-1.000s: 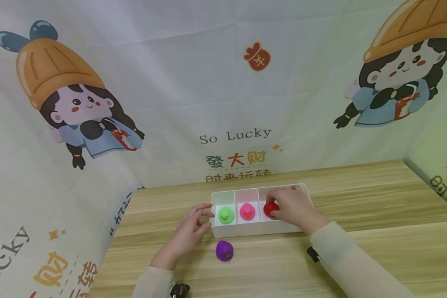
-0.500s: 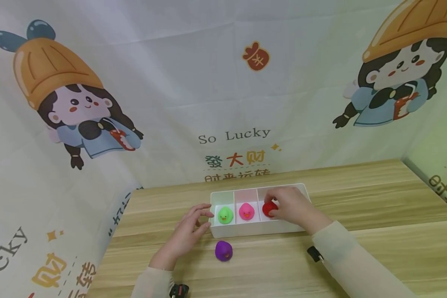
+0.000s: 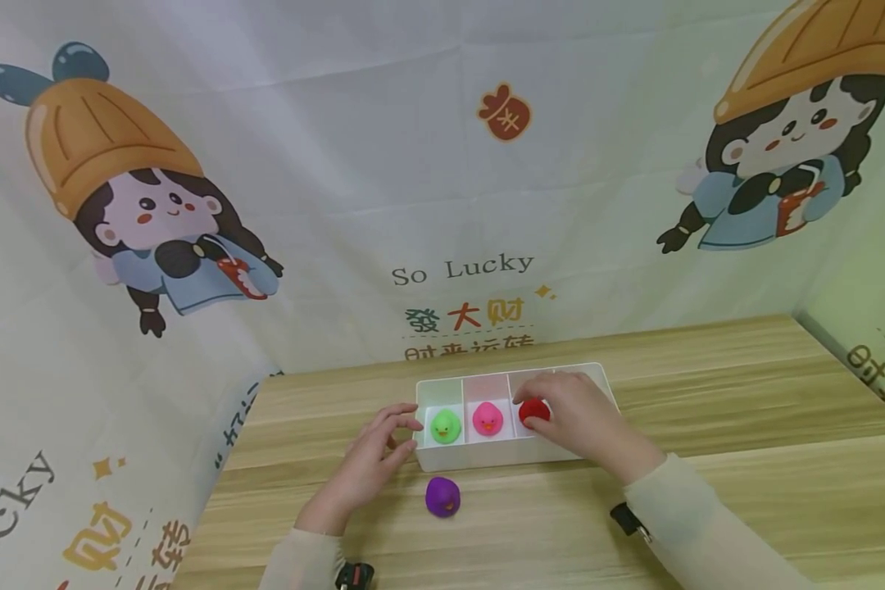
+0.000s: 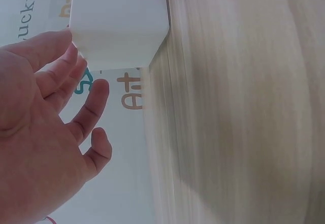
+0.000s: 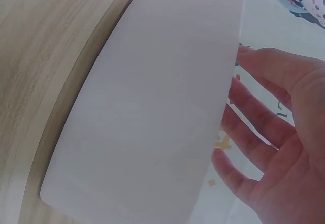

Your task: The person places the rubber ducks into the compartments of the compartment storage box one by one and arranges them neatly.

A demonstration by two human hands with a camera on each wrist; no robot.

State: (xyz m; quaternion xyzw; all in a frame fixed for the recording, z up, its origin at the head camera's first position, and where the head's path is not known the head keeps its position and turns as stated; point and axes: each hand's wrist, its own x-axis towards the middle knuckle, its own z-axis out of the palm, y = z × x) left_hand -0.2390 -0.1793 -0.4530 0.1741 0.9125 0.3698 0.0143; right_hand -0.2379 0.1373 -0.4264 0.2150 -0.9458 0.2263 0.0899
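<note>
A white divided tray [image 3: 501, 456] stands on the table, with a light green duck [image 3: 446, 426] in its left compartment and a pink duck [image 3: 487, 419] in the one beside it. Further right, a red duck [image 3: 534, 412] sits in another compartment, partly covered by my right hand [image 3: 578, 414]. That hand's thumb and fingers are spread loosely around the red duck, no longer pinching it. My left hand [image 3: 376, 451] rests its loosely bent fingertips at the tray's left end. In front of the tray lies a purple duck [image 3: 442, 497]. The tray's right part is mostly behind my right hand.
The wooden table [image 3: 745, 393] reaches back to a printed cloth backdrop [image 3: 354, 164], which also hangs along the left and right sides. A dark wrist device [image 3: 356, 575] is on my left sleeve.
The right thumb and fingers have spread away from the red duck, letting it go in its compartment. My left hand and the other ducks have stayed put.
</note>
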